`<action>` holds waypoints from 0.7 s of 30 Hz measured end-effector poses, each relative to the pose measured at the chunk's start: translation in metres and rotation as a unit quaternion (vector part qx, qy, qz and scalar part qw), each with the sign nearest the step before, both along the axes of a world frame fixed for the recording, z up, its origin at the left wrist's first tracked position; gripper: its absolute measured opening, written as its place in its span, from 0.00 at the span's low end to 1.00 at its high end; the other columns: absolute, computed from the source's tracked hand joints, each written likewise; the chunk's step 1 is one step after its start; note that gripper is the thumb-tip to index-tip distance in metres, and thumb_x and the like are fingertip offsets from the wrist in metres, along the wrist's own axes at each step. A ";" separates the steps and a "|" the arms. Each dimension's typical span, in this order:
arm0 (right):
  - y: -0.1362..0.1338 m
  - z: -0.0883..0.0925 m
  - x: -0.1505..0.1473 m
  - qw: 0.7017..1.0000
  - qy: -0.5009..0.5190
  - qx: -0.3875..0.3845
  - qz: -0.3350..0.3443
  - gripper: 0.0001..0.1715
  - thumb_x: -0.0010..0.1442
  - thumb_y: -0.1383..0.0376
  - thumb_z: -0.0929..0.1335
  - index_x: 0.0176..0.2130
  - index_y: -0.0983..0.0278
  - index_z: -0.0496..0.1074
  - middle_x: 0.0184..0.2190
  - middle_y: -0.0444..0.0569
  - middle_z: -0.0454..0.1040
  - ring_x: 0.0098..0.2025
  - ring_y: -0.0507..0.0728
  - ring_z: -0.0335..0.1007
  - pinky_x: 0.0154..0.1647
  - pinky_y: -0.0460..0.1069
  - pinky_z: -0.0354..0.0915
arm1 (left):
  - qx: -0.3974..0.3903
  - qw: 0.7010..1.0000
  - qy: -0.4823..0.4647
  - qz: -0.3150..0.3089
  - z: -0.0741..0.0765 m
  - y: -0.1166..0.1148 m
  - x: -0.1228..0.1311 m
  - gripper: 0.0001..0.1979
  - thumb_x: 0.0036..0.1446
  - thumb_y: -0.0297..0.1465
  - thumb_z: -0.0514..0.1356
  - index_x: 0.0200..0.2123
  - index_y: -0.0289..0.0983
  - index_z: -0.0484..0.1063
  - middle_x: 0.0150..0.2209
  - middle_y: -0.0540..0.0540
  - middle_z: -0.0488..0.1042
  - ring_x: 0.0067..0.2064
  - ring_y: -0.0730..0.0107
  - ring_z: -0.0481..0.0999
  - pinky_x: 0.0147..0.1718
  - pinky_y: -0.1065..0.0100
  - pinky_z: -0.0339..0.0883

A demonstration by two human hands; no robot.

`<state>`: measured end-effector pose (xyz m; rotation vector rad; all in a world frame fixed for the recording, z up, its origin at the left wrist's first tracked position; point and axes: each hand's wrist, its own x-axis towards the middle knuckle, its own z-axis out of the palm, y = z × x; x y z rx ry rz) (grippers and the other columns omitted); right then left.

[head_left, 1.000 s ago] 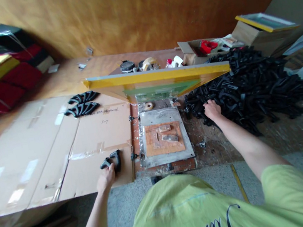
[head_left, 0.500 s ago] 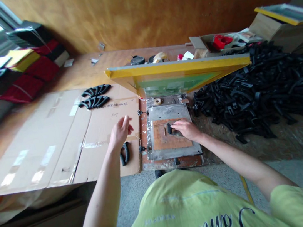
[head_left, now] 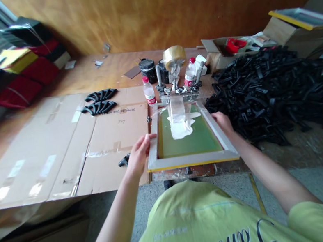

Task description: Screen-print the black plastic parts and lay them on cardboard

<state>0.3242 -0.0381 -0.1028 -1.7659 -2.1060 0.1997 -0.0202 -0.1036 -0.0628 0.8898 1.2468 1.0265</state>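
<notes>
A screen-printing frame [head_left: 191, 159] with green mesh and a smear of white ink [head_left: 181, 126] lies lowered flat over the print base. My left hand [head_left: 140, 155] grips the frame's left rail. My right hand [head_left: 222, 122] holds its right rail. A black plastic part [head_left: 124, 160] lies on the cardboard just left of my left hand. A large heap of black plastic parts [head_left: 271, 89] sits to the right of the frame.
Flattened cardboard [head_left: 44, 150] covers the table's left side, with two small stacks of black parts [head_left: 100, 101] at its far edge. Bottles [head_left: 148, 91], a tape roll [head_left: 174, 57] and a tin stand behind the frame. Boxes [head_left: 292, 29] sit at the right.
The raised frame has come down flat over the base. My right hand left the part on the base and my left hand left the cardboard; both now hold the frame's sides.
</notes>
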 end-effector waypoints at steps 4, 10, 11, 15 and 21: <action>0.031 0.025 -0.020 0.997 0.008 0.076 -0.019 0.28 0.60 0.64 0.70 0.59 0.65 0.70 0.55 0.58 0.70 0.54 0.62 0.69 0.56 0.56 0.67 | -0.074 0.997 0.028 -0.007 -0.060 -0.019 0.002 0.45 0.48 0.47 0.68 0.67 0.39 0.62 0.31 0.49 0.77 0.28 0.72 0.72 0.25 0.73 0.62; 0.029 0.020 -0.099 0.988 -0.076 -0.028 0.135 0.16 0.58 0.64 0.73 0.47 0.64 0.74 0.45 0.57 0.74 0.50 0.65 0.67 0.51 0.57 0.64 | -0.075 0.993 0.082 -0.025 -0.097 -0.012 0.004 0.43 0.49 0.45 0.67 0.67 0.37 0.62 0.29 0.50 0.75 0.26 0.72 0.71 0.23 0.73 0.60; 0.021 0.015 -0.102 0.984 -0.085 -0.049 0.146 0.10 0.60 0.65 0.71 0.43 0.64 0.74 0.42 0.55 0.75 0.48 0.64 0.67 0.48 0.56 0.64 | -0.076 0.993 0.082 -0.032 -0.098 -0.011 0.002 0.42 0.50 0.45 0.67 0.66 0.37 0.62 0.29 0.49 0.75 0.26 0.71 0.71 0.23 0.73 0.60; -0.016 0.001 -0.086 0.965 -0.106 -0.064 0.233 0.13 0.61 0.74 0.64 0.39 0.64 0.76 0.37 0.54 0.77 0.45 0.61 0.68 0.43 0.52 0.62 | -0.078 0.993 0.081 -0.044 -0.102 -0.012 -0.001 0.40 0.52 0.46 0.65 0.66 0.39 0.62 0.31 0.48 0.76 0.27 0.71 0.72 0.23 0.73 0.61; -0.022 0.012 -0.069 0.948 -0.066 -0.084 0.301 0.12 0.57 0.74 0.66 0.37 0.61 0.78 0.35 0.50 0.78 0.42 0.59 0.70 0.42 0.51 0.61 | -0.076 0.993 0.080 -0.041 -0.101 -0.011 0.000 0.39 0.52 0.46 0.65 0.64 0.38 0.64 0.31 0.48 0.76 0.27 0.71 0.72 0.23 0.73 0.61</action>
